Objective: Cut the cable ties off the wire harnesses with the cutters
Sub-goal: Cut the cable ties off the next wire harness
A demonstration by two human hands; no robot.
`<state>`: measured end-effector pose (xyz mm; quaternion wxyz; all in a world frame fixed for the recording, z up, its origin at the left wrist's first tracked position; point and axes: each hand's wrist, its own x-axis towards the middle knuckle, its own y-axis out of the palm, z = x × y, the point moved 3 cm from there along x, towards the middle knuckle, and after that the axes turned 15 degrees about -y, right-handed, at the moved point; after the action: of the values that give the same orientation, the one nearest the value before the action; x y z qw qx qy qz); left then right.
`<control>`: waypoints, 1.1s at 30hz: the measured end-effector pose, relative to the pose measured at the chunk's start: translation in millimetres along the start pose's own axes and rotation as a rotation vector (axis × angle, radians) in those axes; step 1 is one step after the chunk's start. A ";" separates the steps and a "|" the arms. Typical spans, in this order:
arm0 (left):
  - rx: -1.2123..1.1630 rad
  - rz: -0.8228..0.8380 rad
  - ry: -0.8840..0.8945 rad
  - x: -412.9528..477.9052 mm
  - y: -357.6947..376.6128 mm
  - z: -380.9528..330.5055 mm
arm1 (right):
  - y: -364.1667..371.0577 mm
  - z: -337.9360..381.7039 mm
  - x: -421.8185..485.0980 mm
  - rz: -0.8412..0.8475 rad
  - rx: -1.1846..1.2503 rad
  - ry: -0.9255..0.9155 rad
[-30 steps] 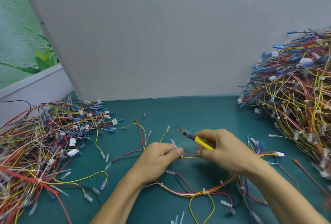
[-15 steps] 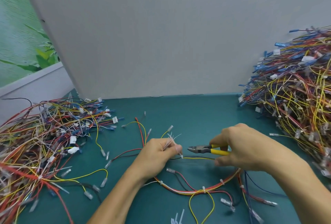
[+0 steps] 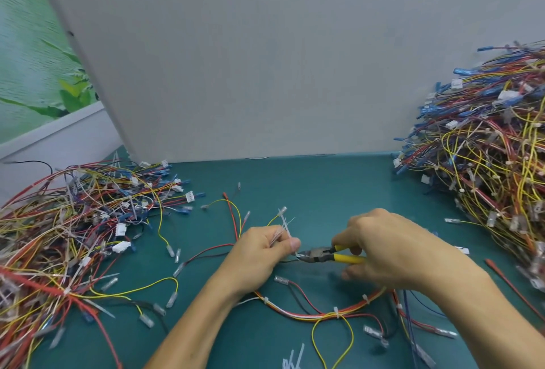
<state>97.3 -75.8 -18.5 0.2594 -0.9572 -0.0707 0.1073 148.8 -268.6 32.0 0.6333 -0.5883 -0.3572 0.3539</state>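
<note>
At the left hand (image 3: 259, 253), thumb and fingers pinched together on a wire of the harness (image 3: 321, 311) and on a tuft of cut cable ties (image 3: 284, 225) poking up past the knuckles. Just right of that thumb, cutters (image 3: 317, 255), tips touching a white tie end; whether the blades have closed, cannot tell. Right hand (image 3: 395, 250) wrapped shut around the yellow handles. Below both hands, harness looped on the green table (image 3: 309, 185), white ties still spaced along it. Far left of the hands, a flat sprawl of loose wires (image 3: 73, 236); far right, a taller heap of harnesses (image 3: 483, 162) against the grey wall (image 3: 265, 58). Near the bottom edge, a few clipped tie scraps (image 3: 295, 359).
</note>
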 end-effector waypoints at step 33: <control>-0.170 -0.014 -0.015 -3.3 -3.1 2.7 | -13.2 -3.0 -9.2 -0.019 -0.037 0.238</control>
<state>93.2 -72.4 -18.6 0.1775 -0.9744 -0.0882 0.1063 147.3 -278.8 44.7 0.6638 -0.6343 -0.2913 0.2689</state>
